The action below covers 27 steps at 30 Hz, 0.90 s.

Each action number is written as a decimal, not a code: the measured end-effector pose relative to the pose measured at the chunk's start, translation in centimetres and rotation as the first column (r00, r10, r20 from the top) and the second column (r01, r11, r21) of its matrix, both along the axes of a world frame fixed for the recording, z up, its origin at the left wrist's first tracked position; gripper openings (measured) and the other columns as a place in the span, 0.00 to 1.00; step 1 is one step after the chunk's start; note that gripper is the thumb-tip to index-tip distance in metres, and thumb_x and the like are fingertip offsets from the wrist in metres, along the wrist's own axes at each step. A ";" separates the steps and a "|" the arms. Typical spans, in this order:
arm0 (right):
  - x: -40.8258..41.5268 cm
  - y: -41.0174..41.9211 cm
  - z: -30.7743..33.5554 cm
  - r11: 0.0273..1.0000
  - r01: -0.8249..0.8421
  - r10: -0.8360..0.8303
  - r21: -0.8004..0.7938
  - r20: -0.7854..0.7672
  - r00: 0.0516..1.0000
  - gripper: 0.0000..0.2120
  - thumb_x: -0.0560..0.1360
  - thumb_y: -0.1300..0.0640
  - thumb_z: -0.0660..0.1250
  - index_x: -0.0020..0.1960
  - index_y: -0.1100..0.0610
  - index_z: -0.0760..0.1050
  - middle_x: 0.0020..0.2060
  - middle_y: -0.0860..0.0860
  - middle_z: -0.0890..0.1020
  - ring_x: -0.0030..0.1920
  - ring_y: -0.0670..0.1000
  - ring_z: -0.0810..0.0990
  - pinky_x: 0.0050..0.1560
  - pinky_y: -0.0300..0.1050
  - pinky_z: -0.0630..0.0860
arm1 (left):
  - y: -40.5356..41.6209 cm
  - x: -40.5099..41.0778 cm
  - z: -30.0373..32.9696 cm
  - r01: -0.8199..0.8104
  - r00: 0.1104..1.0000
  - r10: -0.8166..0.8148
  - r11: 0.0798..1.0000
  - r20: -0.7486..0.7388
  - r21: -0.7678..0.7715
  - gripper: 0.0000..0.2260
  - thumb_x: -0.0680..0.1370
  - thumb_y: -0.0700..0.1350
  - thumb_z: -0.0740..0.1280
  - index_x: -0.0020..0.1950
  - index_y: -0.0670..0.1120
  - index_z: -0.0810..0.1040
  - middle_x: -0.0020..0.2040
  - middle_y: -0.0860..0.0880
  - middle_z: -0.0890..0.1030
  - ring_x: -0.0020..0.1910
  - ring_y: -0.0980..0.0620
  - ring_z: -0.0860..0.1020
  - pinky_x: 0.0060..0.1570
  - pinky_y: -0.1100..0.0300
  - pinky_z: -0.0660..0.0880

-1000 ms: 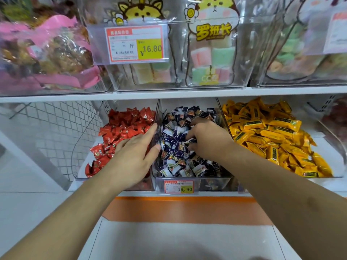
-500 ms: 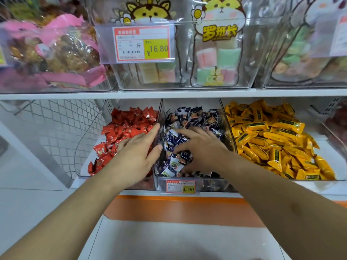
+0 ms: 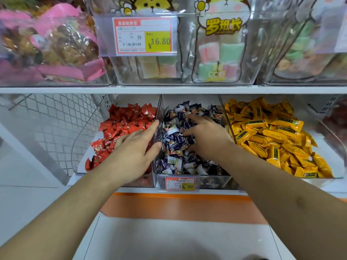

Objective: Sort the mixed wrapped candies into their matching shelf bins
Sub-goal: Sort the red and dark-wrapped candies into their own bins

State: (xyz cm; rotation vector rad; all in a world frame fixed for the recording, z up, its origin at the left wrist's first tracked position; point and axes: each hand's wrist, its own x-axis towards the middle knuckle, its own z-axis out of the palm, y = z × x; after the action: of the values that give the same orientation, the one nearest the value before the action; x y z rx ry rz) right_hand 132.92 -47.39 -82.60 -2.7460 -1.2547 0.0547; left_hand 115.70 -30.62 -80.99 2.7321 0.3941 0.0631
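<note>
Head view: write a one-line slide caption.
Right hand digs in the purple candies; left hand rests across the divider beside the red candies.

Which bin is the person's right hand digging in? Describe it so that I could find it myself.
Look at the lower shelf, with three clear bins in a row. It is the middle bin, under the right hand. Its candies are dark blue and white, between red ones and yellow ones, and its price tag reads 19.90.

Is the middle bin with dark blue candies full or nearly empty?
Full. The dark blue candies are heaped from the middle bin front wall back to its rear, and the right hand rests on the pile.
</note>
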 end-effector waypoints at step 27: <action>-2.9 -3.9 4.7 0.987 -0.120 0.149 0.110 -0.321 0.935 0.36 0.80 0.44 0.67 0.79 0.29 0.49 0.82 0.38 0.46 0.82 0.50 0.38 0.81 0.62 0.44 | 0.9 0.5 -0.1 0.007 1.000 -0.008 0.999 0.026 0.048 0.33 0.80 0.68 0.51 0.84 0.60 0.49 0.83 0.56 0.58 0.82 0.53 0.54 0.80 0.43 0.54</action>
State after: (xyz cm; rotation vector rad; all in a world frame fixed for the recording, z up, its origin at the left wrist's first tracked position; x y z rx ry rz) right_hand 130.07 -51.30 -77.91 -2.4407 -1.3098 0.4396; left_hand 116.23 -29.70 -81.07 2.7771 0.3798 0.1083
